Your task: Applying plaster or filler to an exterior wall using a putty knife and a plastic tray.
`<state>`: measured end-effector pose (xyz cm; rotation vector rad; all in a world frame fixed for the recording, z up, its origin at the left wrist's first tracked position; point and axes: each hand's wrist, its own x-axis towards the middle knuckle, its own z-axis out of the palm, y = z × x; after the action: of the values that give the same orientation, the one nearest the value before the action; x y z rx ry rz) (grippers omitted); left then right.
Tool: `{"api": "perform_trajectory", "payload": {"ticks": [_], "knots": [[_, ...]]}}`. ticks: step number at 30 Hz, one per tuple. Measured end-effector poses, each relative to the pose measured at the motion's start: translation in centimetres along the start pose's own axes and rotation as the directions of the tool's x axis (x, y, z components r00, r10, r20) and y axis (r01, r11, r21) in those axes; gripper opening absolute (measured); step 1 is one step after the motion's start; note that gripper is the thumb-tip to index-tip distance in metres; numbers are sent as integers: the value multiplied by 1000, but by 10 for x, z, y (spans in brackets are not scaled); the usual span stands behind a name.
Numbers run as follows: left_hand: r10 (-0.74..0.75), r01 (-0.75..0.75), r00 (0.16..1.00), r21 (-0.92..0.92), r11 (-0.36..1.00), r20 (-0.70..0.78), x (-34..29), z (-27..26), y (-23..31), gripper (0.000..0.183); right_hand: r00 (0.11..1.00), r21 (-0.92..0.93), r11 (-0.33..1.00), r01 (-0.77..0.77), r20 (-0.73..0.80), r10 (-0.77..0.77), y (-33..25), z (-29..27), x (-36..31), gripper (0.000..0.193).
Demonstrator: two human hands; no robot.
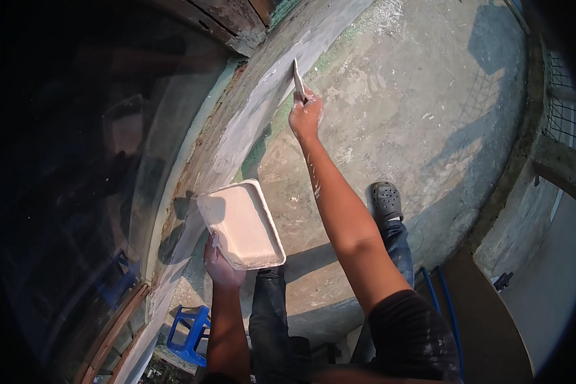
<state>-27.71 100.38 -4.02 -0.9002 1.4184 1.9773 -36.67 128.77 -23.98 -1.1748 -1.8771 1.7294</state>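
My left hand [224, 264] grips the near left edge of a shallow rectangular tray [242, 214], its inside coated pale with a white paste. My right arm reaches forward, and my right hand [306, 116] is closed round a putty knife [297, 79]. The knife's blade lies against or very near a low wall [262, 96] smeared with whitish filler; I cannot tell whether it touches. White smears mark my right hand and forearm.
Left of the wall runs a dark glass pane [109, 147] with reflections. A blue plastic stool [189, 334] stands at lower left. My foot in a grey clog [387, 200] rests on the stained concrete floor [390, 109]. Blue pipes [440, 291] and wire mesh [566, 96] are at right.
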Motion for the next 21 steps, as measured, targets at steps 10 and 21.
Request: {"api": "perform_trajectory", "payload": {"ticks": [10,21], "knots": [[-35,35,999,-9,999,35,15,-34,10,50,983,25,987,158,88,-159,109,65,-154,38],[-27,20,999,183,983,39,60,-54,23,46,937,351,871,-345,75,341,82,106,-78,32]]}}
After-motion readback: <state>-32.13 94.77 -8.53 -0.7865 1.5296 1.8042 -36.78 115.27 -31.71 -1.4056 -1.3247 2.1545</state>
